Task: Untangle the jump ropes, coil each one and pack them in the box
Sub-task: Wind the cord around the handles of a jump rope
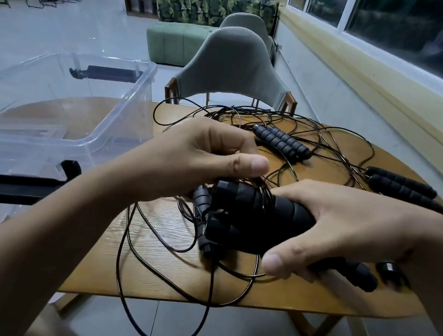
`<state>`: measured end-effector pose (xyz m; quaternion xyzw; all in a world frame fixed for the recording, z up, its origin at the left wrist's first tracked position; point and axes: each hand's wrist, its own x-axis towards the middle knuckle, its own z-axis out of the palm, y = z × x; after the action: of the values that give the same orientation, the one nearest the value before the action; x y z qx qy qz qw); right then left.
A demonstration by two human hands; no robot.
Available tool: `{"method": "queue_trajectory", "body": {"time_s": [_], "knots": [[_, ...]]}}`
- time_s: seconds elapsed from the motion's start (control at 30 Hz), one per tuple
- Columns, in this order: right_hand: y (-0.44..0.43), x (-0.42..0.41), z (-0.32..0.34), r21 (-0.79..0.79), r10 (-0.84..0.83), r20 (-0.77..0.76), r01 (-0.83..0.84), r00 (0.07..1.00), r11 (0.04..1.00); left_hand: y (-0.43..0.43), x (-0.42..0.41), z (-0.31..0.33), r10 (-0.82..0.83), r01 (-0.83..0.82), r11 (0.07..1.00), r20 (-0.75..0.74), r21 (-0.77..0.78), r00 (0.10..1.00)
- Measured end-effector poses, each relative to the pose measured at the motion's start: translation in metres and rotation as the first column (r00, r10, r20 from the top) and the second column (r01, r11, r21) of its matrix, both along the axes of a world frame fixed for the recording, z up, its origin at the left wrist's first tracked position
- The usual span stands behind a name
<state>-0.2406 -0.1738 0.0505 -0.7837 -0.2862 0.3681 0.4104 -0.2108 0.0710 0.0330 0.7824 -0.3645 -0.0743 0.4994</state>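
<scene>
Head view | right hand [348, 233], fingers [278, 262] closed round bunched black foam handles [251, 209] just right of the clear plastic box [125, 113] | left hand [201, 162] pinches cord loops [262, 187] over them | step, apparently: coiling one jump rope | next: free trailing cord from the tabletop [169, 275] tangle right of the box

Grips a bundle of black foam handles [251, 209] in the right hand [349, 230], just above the wooden table [169, 275]. Pinches loops of thin black cord [264, 193] over the bundle with the left hand [202, 156]. Farther off amid tangled cord, one handle pair [281, 141] and, far right, another handle pair [404, 189]; at left, a clear box [130, 114].
</scene>
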Motion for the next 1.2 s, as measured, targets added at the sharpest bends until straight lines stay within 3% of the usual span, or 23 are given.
{"method": "queue_trajectory", "body": {"time_s": [0.17,0.27,0.43,0.53,0.77,0.97,1.07,1.2], "knots": [[-0.004,-0.005,0.007,0.183,-0.043,-0.019,0.046,0.999,0.982,-0.007,-0.001,0.001,-0.053,0.032,0.989,-0.144,-0.142,0.988],[-0.01,-0.004,0.012,0.33,-0.108,-0.032,0.113,0.994,0.937,-0.013,0.0,-0.004,0.054,-0.084,0.981,-0.173,-0.173,0.983],[-0.019,0.012,0.017,0.468,-0.269,-0.261,0.366,0.927,0.804,-0.018,0.004,-0.011,0.166,-0.167,0.986,0.02,0.017,0.986],[-0.021,0.018,0.012,0.522,-0.372,-0.24,0.442,0.897,0.729,-0.024,0.0,-0.012,0.19,-0.231,0.956,0.219,0.179,0.957],[-0.016,0.026,-0.009,0.463,-0.608,-0.102,0.578,0.788,0.671,-0.028,-0.002,-0.015,0.204,-0.365,0.881,0.455,0.301,0.867],[-0.012,0.034,-0.02,0.339,-0.662,-0.065,0.641,0.746,0.689,-0.02,-0.004,-0.01,0.222,-0.373,0.906,0.524,0.202,0.822],[-0.006,0.032,-0.022,0.211,-0.615,0.001,0.601,0.788,0.771,-0.014,-0.004,-0.006,0.245,-0.363,0.919,0.499,0.153,0.831],[0.005,0.022,-0.025,0.037,-0.421,0.102,0.419,0.901,0.907,-0.008,-0.003,-0.004,0.221,-0.321,0.936,0.467,0.147,0.856]]}}
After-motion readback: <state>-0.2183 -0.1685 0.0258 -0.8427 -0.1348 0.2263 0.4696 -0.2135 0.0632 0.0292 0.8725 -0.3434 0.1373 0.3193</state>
